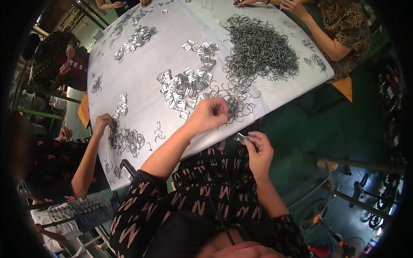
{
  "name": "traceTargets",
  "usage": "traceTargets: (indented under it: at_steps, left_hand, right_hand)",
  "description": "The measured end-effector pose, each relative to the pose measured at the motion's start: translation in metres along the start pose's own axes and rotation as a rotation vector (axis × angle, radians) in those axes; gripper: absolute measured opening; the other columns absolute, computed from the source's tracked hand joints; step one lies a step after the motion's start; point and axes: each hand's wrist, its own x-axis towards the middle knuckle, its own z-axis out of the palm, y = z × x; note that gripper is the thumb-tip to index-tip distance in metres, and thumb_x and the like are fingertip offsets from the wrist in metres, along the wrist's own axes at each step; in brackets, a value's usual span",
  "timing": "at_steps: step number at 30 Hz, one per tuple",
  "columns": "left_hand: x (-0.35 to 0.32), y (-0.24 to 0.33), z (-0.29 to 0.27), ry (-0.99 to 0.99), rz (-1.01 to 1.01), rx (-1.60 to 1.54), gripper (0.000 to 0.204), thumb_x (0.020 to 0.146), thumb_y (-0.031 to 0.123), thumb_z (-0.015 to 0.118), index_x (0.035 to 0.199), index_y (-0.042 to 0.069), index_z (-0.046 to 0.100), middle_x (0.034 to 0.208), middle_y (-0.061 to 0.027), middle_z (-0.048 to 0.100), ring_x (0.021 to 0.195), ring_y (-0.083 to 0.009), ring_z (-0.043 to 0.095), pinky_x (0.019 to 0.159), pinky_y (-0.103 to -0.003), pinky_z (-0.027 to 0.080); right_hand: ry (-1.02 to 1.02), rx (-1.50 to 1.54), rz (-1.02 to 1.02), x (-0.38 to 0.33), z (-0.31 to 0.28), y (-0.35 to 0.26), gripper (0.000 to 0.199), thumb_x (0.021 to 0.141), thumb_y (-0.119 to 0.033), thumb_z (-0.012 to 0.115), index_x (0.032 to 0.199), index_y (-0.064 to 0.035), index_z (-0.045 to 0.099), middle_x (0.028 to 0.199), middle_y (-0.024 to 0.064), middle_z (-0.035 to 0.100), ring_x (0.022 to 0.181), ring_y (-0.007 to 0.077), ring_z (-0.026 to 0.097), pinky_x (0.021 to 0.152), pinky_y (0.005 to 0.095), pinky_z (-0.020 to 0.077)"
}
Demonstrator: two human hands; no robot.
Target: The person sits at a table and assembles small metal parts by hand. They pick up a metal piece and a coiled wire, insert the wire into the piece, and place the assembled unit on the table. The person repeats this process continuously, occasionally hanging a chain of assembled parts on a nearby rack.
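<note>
At a white table's [142, 81] near edge, the left hand [208, 115] — curled, blurred, contents unclear — seems to be picking among wire hooks [236, 106], while the right hand [261, 150] pinches a silver buckle [240, 137] just off the edge — next likely calling for a precise fingertip grip.

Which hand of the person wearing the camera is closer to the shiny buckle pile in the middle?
Left. The left hand is over the table, beside the pile's near edge; the right hand is farther from the shiny buckle pile, beyond the table's edge.
</note>
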Motion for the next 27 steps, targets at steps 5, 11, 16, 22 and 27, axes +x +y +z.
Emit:
traceTargets:
  at_steps: [5, 11, 16, 22, 27]
  left_hand:
    - [-0.047, 0.016, 0.03, -0.018, 0.319, 0.059, 0.01, 0.073, 0.003, 0.067, 0.079, 0.003, 0.059, 0.083, -0.0062, 0.057, 0.082, -0.02, 0.055, 0.078, -0.031, 0.044]
    - [-0.061, 0.01, 0.036, 0.03, 0.274, 0.062, 0.01, 0.077, 0.003, 0.066, 0.083, 0.003, 0.058, 0.091, -0.0099, 0.06, 0.091, -0.0226, 0.058, 0.087, -0.034, 0.044]
    - [-0.075, 0.012, 0.036, -0.006, 0.194, 0.02, 0.012, 0.08, 0.003, 0.065, 0.087, 0.001, 0.055, 0.093, -0.0137, 0.066, 0.085, -0.0219, 0.064, 0.078, -0.031, 0.049]
    - [-0.088, 0.009, 0.034, -0.03, 0.2, 0.049, 0.012, 0.078, 0.001, 0.064, 0.085, 0.001, 0.055, 0.09, -0.0119, 0.067, 0.081, -0.0229, 0.065, 0.073, -0.031, 0.05]
    - [-0.092, 0.006, 0.035, -0.031, 0.222, 0.08, 0.013, 0.076, 0.0, 0.065, 0.085, 0.002, 0.055, 0.089, -0.0115, 0.066, 0.081, -0.0273, 0.063, 0.074, -0.034, 0.049]
  right_hand:
    - [-0.006, 0.005, -0.007, 0.0, 0.007, -0.004, 0.021, 0.087, 0.005, 0.06, 0.108, 0.005, 0.056, 0.089, 0.0111, 0.069, 0.081, 0.0134, 0.066, 0.075, 0.0241, 0.051]
    - [-0.062, -0.066, -0.023, -0.002, 0.012, -0.006, 0.021, 0.087, 0.001, 0.063, 0.107, 0.0035, 0.058, 0.086, 0.0109, 0.07, 0.08, 0.0133, 0.067, 0.072, 0.0245, 0.051]
    - [-0.097, -0.072, -0.05, 0.006, 0.01, -0.006, 0.023, 0.085, -0.001, 0.066, 0.107, 0.0034, 0.06, 0.081, 0.01, 0.069, 0.071, 0.0115, 0.065, 0.065, 0.0232, 0.0498]
    - [-0.248, -0.592, -0.427, 0.078, 0.034, 0.005, 0.022, 0.079, -0.009, 0.071, 0.101, -0.0044, 0.067, 0.084, 0.0073, 0.063, 0.079, 0.0223, 0.059, 0.071, 0.0348, 0.0472]
    - [-0.303, -0.933, -0.575, 0.131, 0.096, 0.021, 0.031, 0.075, -0.017, 0.074, 0.104, -0.0091, 0.069, 0.094, 0.0063, 0.058, 0.094, 0.0277, 0.051, 0.084, 0.0405, 0.0403]
